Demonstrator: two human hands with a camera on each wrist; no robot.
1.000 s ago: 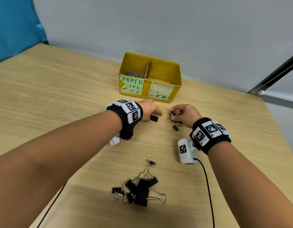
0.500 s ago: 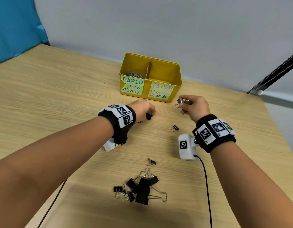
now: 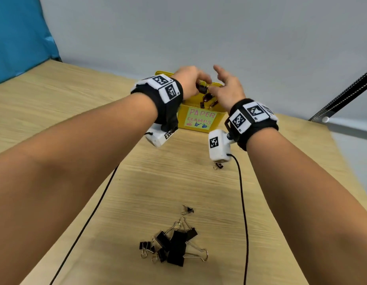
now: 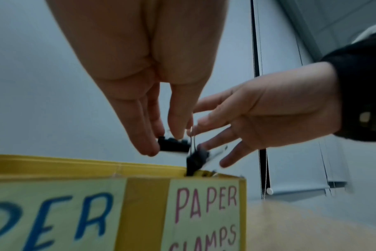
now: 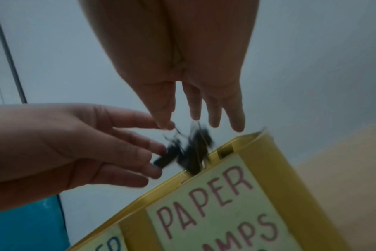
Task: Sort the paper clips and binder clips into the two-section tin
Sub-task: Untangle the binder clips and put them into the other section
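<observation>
Nearest me on the wooden table (image 3: 55, 112) a pile of black binder clips (image 3: 174, 246) lies where it lay half a second ago, with one small clip (image 3: 187, 209) just beyond it. Farther up, another small clip (image 3: 218, 166) sits on the table, now partly under my right wrist camera (image 3: 218, 148).

Both my hands have left the tabletop since the earlier frame and now hang over the yellow tin (image 3: 219, 118), above the section whose label reads "PAPER CLAMPS" (image 3: 201, 119).

My left hand (image 3: 189, 82) points its fingers down, thumb and fingertips narrowed to a pinch on a black binder clip (image 4: 174, 144) above the rim.

My right hand (image 3: 226, 89) is spread wide, fingers straight and apart, holding nothing. Below its fingertips, dark binder clips in the air (image 5: 193, 149) blur just above the tin's rim; the lowest one is at the rim's edge in the left wrist view. I cannot tell how many there are.

The paper-clip section is hidden behind my left wrist in the head view; only part of its blue-lettered label (image 4: 49, 219) shows in the left wrist view.
</observation>
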